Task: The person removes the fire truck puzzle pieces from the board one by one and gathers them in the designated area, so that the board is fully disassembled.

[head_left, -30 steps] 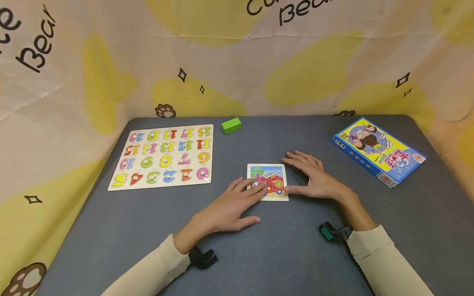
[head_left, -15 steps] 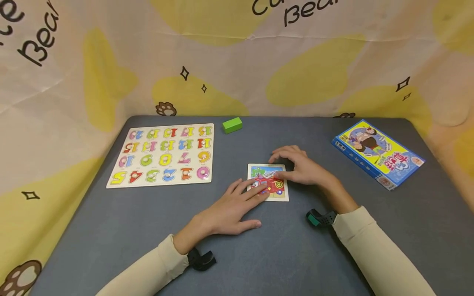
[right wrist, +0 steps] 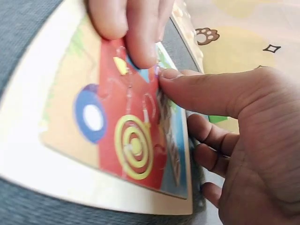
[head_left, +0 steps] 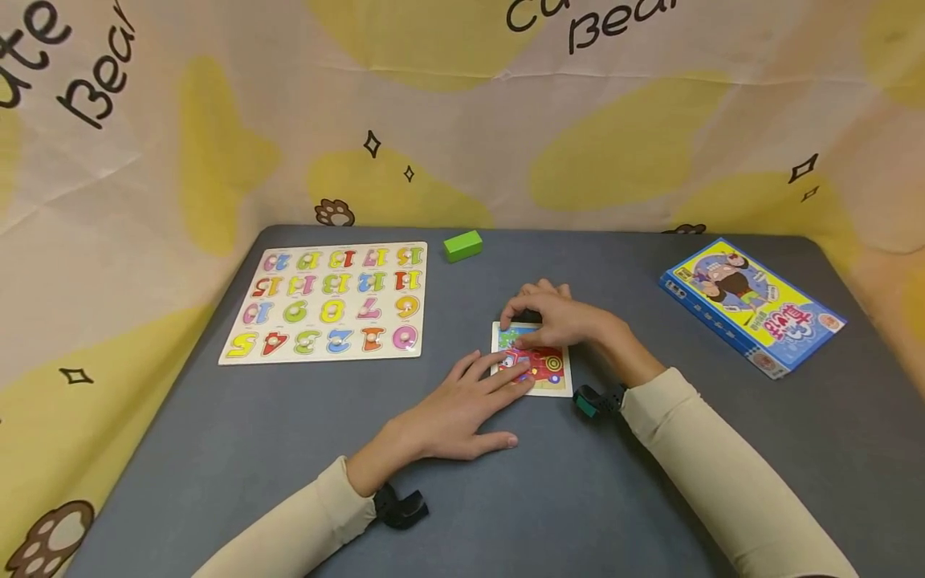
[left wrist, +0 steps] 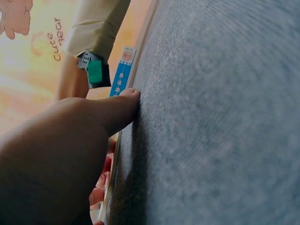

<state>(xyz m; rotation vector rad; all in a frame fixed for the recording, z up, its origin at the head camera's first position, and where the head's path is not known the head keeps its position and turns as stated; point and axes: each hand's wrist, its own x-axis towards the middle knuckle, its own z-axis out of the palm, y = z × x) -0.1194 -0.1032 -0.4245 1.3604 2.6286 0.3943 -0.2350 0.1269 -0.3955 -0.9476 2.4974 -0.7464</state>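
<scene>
Our spread left hand and narrow-gripped right hand, its hold unclear, part-cover one square red-truck puzzle; beyond: one green oblong block, one white number board, one blue-yellow box.

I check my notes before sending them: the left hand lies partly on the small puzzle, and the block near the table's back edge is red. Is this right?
The block is green, not red; the head view shows this. The rest stands: the left hand lies partly on the small puzzle.
</scene>
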